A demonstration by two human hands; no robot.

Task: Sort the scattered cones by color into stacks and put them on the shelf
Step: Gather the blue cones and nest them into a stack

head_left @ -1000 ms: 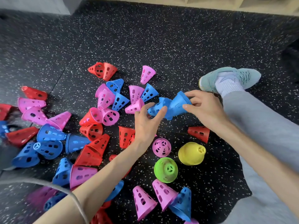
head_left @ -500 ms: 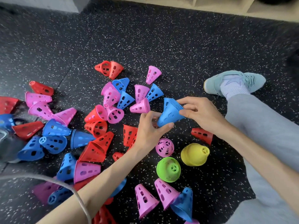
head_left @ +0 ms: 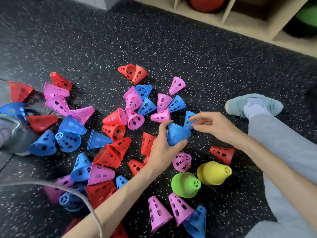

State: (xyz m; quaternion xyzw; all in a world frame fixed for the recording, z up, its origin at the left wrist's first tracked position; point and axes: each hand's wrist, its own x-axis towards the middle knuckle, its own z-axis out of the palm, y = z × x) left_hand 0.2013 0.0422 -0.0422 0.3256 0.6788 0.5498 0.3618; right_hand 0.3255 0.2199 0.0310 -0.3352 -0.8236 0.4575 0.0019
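Red, pink and blue perforated cones lie scattered on the black speckled floor (head_left: 188, 48). My left hand (head_left: 163, 148) grips a short stack of blue cones (head_left: 176, 136) just above the floor, at the middle of the pile. My right hand (head_left: 216, 126) reaches in from the right. Its thumb and fingertips pinch a single blue cone (head_left: 188, 118) at the stack's wide end. A pink cone (head_left: 161, 115) lies just left of the stack, and a blue one (head_left: 177, 103) behind it. The wooden shelf (head_left: 248, 23) runs along the top right.
A green cone (head_left: 186, 184) and a yellow cone (head_left: 212, 172) stand near my forearms. My right shoe (head_left: 253, 103) and grey trouser leg (head_left: 283, 143) lie to the right, my other shoe (head_left: 13, 134) at the left edge. A grey cable (head_left: 85, 203) crosses the lower left.
My left hand has taken the blue stack. My right hand has let go of the stack's body and now pinches a blue cone at its rim. The view has tilted up, showing the shelf.
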